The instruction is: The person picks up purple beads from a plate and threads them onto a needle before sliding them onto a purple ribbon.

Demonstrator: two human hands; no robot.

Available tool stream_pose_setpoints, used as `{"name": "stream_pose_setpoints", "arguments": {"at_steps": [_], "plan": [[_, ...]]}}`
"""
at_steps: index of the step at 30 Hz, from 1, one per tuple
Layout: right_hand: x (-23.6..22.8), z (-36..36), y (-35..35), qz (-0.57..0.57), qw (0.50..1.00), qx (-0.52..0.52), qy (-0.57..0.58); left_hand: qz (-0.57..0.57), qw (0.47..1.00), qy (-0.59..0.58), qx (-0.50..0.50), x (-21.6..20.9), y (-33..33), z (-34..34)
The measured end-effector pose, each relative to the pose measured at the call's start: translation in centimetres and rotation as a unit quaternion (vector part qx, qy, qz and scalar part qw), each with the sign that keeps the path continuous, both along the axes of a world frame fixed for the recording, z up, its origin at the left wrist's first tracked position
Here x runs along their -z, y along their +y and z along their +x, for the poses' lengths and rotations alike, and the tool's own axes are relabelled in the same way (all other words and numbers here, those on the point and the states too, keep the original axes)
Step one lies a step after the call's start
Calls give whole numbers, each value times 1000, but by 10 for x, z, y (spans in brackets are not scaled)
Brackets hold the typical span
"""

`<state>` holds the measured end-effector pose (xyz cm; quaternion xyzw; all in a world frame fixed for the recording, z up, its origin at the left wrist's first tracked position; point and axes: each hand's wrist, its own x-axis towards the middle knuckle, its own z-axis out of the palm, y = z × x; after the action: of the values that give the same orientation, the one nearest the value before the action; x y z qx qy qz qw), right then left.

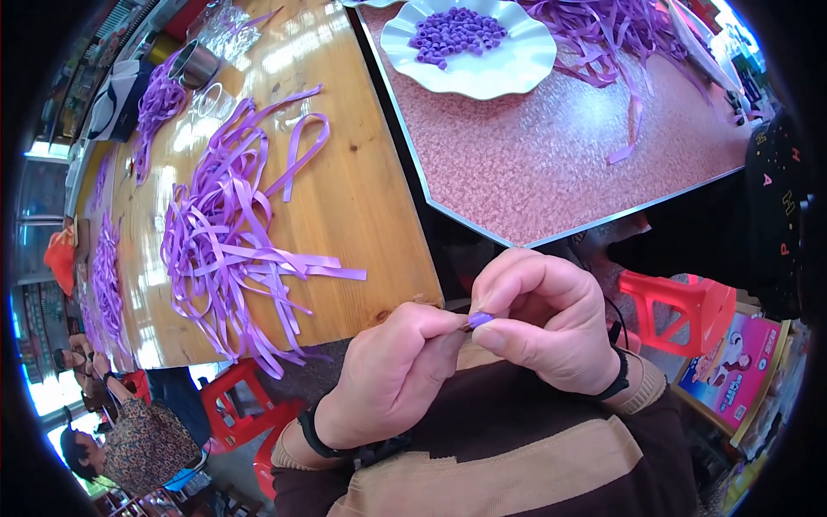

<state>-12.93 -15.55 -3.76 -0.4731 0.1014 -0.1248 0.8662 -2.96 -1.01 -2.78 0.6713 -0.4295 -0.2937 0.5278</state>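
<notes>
In front of my lap, both hands meet at the fingertips. My right hand (556, 327) pinches a small rolled piece of purple ribbon (481, 319) between thumb and fingers. Against its left end press the closed fingers of my left hand (392, 370); a small dark tip shows there, but what it belongs to is hidden. Beyond my hands, a scalloped white plate (469, 82) holds many small purple ribbon rolls (457, 34). On the wooden table to the left lies a loose heap of purple ribbon strips (220, 215).
The wooden table (345, 172) and the pink speckled table (525, 164) stand ahead, with a dark gap between them. More ribbon strips (616, 34) lie at the far right. Red stools (676, 306) stand at both sides. A metal cup (196, 65) is far left; another person (142, 439) sits lower left.
</notes>
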Motion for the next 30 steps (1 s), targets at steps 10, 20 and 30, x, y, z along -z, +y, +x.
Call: {"name": "stream_pose_setpoints", "arguments": {"at_steps": [10, 20, 30], "plan": [[6, -2, -5, -67, 998, -3, -13, -11, 998, -53, 27, -1, -4, 6], [8, -9, -12, -90, 995, -33, -31, 7, 1000, 2, 27, -1, -5, -2], [11, -12, -15, 19, 998, -53, 12, -46, 996, -69, 23, 3, -16, 1]]}}
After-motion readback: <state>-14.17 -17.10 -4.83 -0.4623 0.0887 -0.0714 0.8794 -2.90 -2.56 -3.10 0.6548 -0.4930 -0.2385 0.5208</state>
